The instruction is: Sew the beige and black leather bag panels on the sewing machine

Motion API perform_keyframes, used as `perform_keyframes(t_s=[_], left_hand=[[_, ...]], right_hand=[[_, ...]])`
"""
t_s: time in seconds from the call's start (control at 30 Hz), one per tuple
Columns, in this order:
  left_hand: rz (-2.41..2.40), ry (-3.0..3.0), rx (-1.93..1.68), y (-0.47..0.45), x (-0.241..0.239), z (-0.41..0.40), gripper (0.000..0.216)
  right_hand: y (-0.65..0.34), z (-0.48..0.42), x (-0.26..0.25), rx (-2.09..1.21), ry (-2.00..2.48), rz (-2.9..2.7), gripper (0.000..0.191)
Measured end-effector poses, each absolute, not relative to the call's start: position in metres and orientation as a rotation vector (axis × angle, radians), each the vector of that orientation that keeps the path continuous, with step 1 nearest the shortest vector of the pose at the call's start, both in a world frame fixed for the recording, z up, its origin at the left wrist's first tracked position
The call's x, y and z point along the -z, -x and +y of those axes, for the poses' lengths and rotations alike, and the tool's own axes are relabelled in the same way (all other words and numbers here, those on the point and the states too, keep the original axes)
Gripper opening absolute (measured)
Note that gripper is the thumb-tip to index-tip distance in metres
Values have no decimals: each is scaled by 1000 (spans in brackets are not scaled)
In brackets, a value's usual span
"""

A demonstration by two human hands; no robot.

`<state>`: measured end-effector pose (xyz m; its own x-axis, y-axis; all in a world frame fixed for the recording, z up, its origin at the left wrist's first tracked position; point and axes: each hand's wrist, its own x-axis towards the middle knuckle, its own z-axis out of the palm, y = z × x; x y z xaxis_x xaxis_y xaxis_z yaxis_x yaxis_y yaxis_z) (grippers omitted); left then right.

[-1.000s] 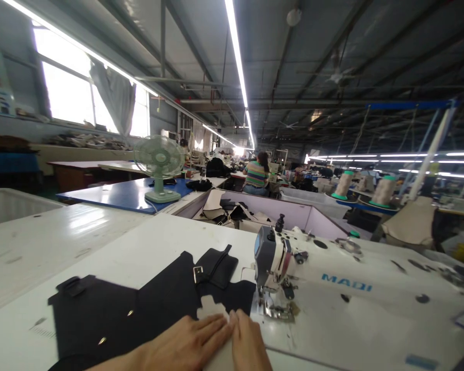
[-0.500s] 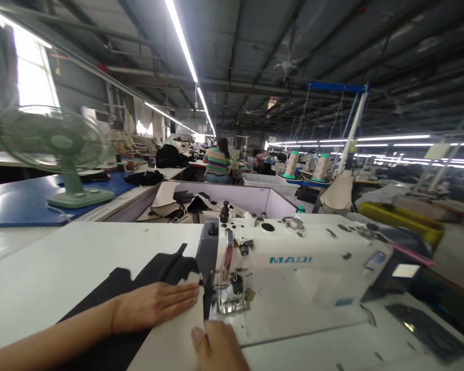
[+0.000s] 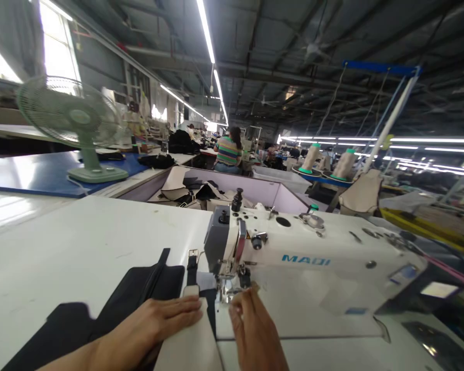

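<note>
My left hand (image 3: pixel 154 324) lies with stretched fingers on a cream panel (image 3: pixel 191 348), to the left of the sewing machine's needle area. Dark fabric-like pieces (image 3: pixel 127 291) spread out under and beyond that hand. A black strap with a metal buckle (image 3: pixel 192 263) sticks out past the far end of the panel. My right hand (image 3: pixel 255 330) is at the presser foot (image 3: pixel 227 291) of the white sewing machine (image 3: pixel 317 288), its fingers pinched together. Whatever is between those fingertips is hidden.
A green desk fan (image 3: pixel 79 121) stands on a blue surface at the left. Behind the machine is a pale bin (image 3: pixel 251 184) with cream and black pieces. Two thread cones (image 3: pixel 310 157) stand at the right. A person in a striped top (image 3: pixel 229 150) sits farther back.
My right hand has moved from the panel's near edge up to the presser foot. The buckled strap now shows beyond my left hand. The camera view has shifted a little.
</note>
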<state>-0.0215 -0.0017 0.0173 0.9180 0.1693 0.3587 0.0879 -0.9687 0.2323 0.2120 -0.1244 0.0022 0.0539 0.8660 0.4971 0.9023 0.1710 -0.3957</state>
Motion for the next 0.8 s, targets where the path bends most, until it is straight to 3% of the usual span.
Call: perform_keyframes(t_s=[0.13, 0.57, 0.8], left_hand=[[132, -2773, -507, 17, -47, -7, 44], [187, -2761, -475, 14, -62, -17, 41], [184, -2758, -465, 14, -68, -19, 39]], right_hand=[[-232, -92, -8, 320, 1534, -1914, 44], [-273, -102, 10, 424, 1359, -2222, 28], [-269, -96, -7, 343, 1365, -2191, 40]])
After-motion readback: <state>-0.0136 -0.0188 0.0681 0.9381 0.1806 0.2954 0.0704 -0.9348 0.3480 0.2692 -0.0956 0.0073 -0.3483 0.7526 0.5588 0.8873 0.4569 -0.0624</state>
